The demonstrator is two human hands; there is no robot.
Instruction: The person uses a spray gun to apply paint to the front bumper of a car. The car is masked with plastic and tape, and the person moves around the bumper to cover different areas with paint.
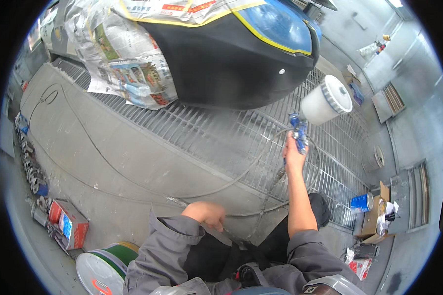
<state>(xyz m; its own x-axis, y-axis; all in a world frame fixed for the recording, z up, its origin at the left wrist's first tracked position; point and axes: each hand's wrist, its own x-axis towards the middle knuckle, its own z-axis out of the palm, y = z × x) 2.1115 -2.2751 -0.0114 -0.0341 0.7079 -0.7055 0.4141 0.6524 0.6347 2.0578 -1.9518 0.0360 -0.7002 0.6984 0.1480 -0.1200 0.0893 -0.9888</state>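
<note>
My right hand [294,153] grips a blue spray gun [300,132] topped with a white paint cup [320,104]. A grey hose [231,182] loops below it over the floor and grating. The gun is beside the dark grey bumper [231,73] of a car, with newspaper [133,78] and yellow tape masking parts of the body and a blue-covered lamp [275,27]. My left hand [204,212] is low over my lap with curled fingers; what they hold, if anything, is hidden.
A metal floor grating [182,130] runs under the car. Cans [29,157], a red box [69,226] and a green-rimmed drum [96,273] line the left. At right stand a blue tin [360,202], a cardboard box [374,219] and grey walls [413,128].
</note>
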